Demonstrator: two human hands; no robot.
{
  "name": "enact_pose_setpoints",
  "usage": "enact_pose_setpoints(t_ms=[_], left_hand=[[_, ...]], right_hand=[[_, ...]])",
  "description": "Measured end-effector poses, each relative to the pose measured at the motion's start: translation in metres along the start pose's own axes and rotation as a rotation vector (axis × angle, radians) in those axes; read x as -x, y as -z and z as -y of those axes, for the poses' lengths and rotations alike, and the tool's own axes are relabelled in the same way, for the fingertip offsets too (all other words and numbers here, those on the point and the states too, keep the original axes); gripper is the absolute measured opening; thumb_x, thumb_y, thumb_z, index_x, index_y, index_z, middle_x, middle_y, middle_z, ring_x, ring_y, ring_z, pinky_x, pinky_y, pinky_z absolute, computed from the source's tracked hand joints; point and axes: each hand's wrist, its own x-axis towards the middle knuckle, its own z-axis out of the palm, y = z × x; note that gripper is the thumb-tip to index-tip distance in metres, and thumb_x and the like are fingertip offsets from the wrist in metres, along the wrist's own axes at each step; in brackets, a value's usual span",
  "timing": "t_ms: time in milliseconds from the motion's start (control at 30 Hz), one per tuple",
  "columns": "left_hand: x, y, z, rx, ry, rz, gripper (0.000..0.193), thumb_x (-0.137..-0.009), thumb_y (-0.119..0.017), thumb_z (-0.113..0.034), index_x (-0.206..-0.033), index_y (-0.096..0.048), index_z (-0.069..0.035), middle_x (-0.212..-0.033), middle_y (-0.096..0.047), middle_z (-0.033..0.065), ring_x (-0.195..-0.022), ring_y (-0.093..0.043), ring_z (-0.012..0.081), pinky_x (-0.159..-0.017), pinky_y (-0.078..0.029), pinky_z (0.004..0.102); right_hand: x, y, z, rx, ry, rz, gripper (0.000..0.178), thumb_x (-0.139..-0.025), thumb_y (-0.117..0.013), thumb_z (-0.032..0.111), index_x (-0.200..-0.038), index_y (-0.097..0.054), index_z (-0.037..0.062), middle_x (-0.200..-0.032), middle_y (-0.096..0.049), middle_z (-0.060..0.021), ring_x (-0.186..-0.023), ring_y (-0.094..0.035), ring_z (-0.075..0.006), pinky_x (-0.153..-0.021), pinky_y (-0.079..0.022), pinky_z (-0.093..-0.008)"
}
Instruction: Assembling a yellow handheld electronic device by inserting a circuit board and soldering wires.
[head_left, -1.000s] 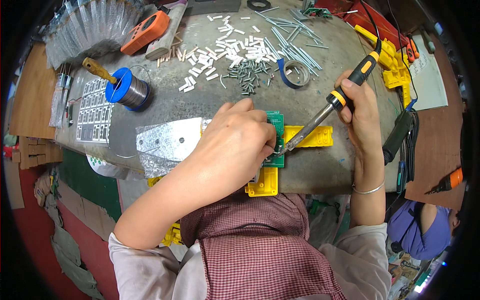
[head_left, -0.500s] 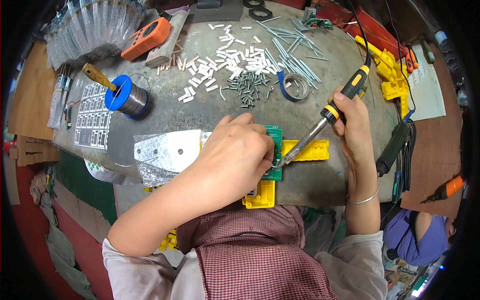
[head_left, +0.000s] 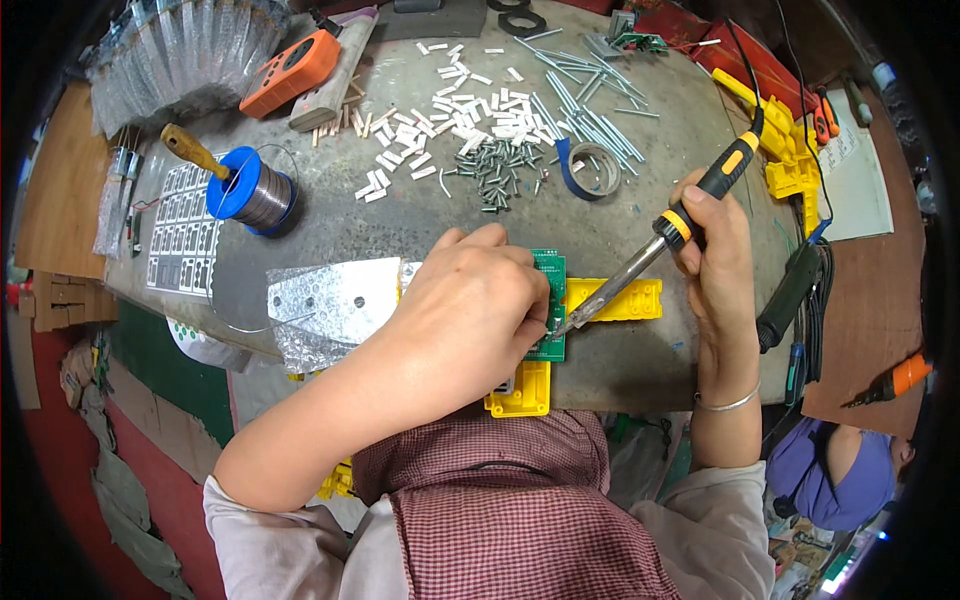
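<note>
Soldering iron (head_left: pixel 674 228) tilted slightly rightward at the handle since last frame. Right hand (head_left: pixel 722 245) wrapped round it, shaft slanting left, bodyward, to green circuit board (head_left: pixel 554 270). Left hand (head_left: pixel 482 295), nearer, curls over board; can't tell its hold.

Left forearm (head_left: pixel 340 400) cuts diagonally up from the lower left, elbow (head_left: pixel 235 475) bent out wide, left hand (head_left: pixel 480 300) back-up with fingers curled under — tips mostly hidden. Right forearm (head_left: pixel 728 365) goes pretty much straight up, right hand (head_left: pixel 718 235) a bit higher, thumb and fingers curled in pen-style — hands don't touch.
</note>
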Motion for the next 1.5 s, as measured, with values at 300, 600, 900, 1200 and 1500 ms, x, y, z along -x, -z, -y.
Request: enact_pose_setpoints(t_ms=[300, 600, 900, 1200, 1500], left_hand=[[0.001, 0.001, 0.0, 0.018, -0.004, -0.011, 0.01, -0.069, -0.072, -0.007, -0.077, -0.069, -0.002, -0.079, -0.062, 0.0088, -0.086, -0.055, 0.0282, -0.08, -0.044, 0.0398], [0.003, 0.002, 0.001, 0.03, -0.003, 0.006, 0.011, -0.069, -0.071, -0.007, -0.078, -0.07, -0.001, -0.08, -0.063, 0.0097, -0.086, -0.055, 0.0289, -0.081, -0.044, 0.0401], [0.004, 0.0, 0.003, 0.027, -0.007, -0.012, 0.011, -0.069, -0.072, -0.008, -0.077, -0.07, -0.002, -0.08, -0.062, 0.009, -0.086, -0.055, 0.0287, -0.081, -0.044, 0.0402], [0.004, -0.002, 0.003, 0.031, 0.013, -0.027, 0.009, -0.069, -0.072, -0.008, -0.077, -0.07, -0.003, -0.079, -0.063, 0.0072, -0.086, -0.055, 0.0272, -0.081, -0.043, 0.0394], [0.004, -0.002, 0.001, 0.024, 0.019, -0.014, 0.009, -0.069, -0.072, -0.007, -0.077, -0.07, -0.003, -0.08, -0.063, 0.0071, -0.086, -0.055, 0.027, -0.082, -0.043, 0.0392]], right_hand=[[0.005, 0.011, 0.023, -0.053, 0.103, -0.139, 0.017, -0.089, -0.059, 0.023, -0.091, -0.054, 0.0061, -0.071, -0.049, 0.0023, -0.047, -0.032, -0.0007, -0.04, -0.024, -0.0174], [0.009, 0.009, 0.036, -0.01, 0.137, -0.114, 0.017, -0.089, -0.057, 0.021, -0.091, -0.055, 0.0042, -0.073, -0.051, 0.0005, -0.046, -0.032, -0.0009, -0.04, -0.024, -0.0164], [0.011, 0.0, 0.024, 0.045, 0.073, -0.052, 0.015, -0.09, -0.057, 0.021, -0.087, -0.054, 0.0061, -0.067, -0.047, 0.0034, -0.047, -0.032, -0.0006, -0.04, -0.024, -0.0179], [0.004, -0.007, 0.006, 0.066, 0.017, -0.086, 0.019, -0.094, -0.052, 0.024, -0.086, -0.052, 0.0067, -0.061, -0.044, 0.0046, -0.041, -0.03, -0.0002, -0.038, -0.022, -0.0178], [0.003, -0.004, 0.002, 0.05, 0.013, -0.067, 0.018, -0.094, -0.052, 0.023, -0.088, -0.053, 0.0061, -0.06, -0.044, 0.0046, -0.04, -0.031, -0.0002, -0.038, -0.022, -0.0182]])
